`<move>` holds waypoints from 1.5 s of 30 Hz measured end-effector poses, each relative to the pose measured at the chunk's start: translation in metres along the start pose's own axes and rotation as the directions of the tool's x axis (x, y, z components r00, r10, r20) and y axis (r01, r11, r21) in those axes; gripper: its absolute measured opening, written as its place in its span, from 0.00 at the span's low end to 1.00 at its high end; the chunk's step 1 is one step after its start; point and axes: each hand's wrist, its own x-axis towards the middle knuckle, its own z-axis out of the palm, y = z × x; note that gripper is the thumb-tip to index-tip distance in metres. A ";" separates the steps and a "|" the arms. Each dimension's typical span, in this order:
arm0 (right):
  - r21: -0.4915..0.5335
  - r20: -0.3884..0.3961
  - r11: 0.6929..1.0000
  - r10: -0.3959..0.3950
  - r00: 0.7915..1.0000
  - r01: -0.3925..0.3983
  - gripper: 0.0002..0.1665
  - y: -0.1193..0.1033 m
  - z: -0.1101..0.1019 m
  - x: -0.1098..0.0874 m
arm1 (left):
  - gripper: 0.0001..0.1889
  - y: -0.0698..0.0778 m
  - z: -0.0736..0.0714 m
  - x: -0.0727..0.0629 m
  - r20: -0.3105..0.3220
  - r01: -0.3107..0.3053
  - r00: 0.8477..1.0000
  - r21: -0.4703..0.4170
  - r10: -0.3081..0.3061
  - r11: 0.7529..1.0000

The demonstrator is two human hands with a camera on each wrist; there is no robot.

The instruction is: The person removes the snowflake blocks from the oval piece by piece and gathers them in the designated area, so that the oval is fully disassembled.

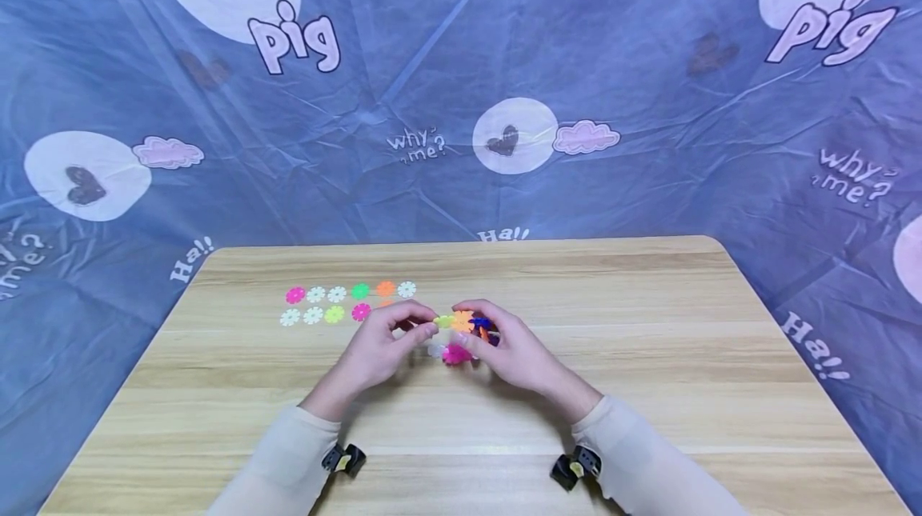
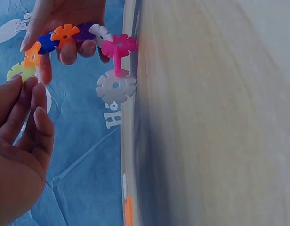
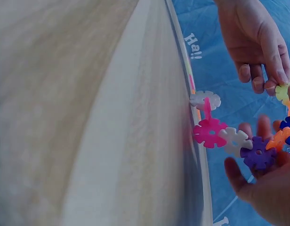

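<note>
A curved chain of interlocking snowflake discs hangs between both hands over the table. At one end, my left hand (image 1: 382,344) pinches a yellow-green disc (image 2: 21,71) between thumb and fingertips. My right hand (image 1: 515,348) grips the chain at the orange disc (image 1: 463,322) beside it, its other fingers behind the blue disc (image 2: 47,43) and purple disc (image 3: 259,153). Past these, a white disc (image 3: 236,141), pink discs (image 3: 210,133) and a translucent white disc (image 2: 116,86) droop freely at the far end.
Loose discs lie in two rows at the back left of the wooden table (image 1: 648,300): a pink disc (image 1: 296,294), a green disc (image 1: 360,290), an orange disc (image 1: 386,288), a yellow disc (image 1: 334,314) and several white ones. A blue printed cloth (image 1: 446,60) hangs behind the table.
</note>
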 end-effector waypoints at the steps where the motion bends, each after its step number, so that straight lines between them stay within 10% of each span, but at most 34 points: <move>1: -0.009 0.009 1.000 -0.010 1.000 0.010 0.28 0.001 0.000 0.000 | 0.06 0.000 0.000 0.000 -0.002 0.005 1.000 0.000 -0.005 1.000; 22: -0.044 0.032 0.994 -0.101 0.994 0.103 0.22 -0.005 0.006 -0.003 | 0.04 0.008 0.022 -0.001 -0.184 -0.072 0.982 -0.095 0.054 0.993; 31: -0.085 -0.012 0.989 -0.123 0.992 0.122 0.21 -0.010 0.008 -0.004 | 0.03 0.015 0.030 0.002 -0.300 -0.103 0.947 0.054 0.114 0.993; 45: -0.046 -0.011 0.991 -0.126 0.992 0.125 0.19 -0.010 0.012 -0.004 | 0.05 0.016 0.036 0.003 -0.311 -0.179 0.907 0.325 0.283 0.929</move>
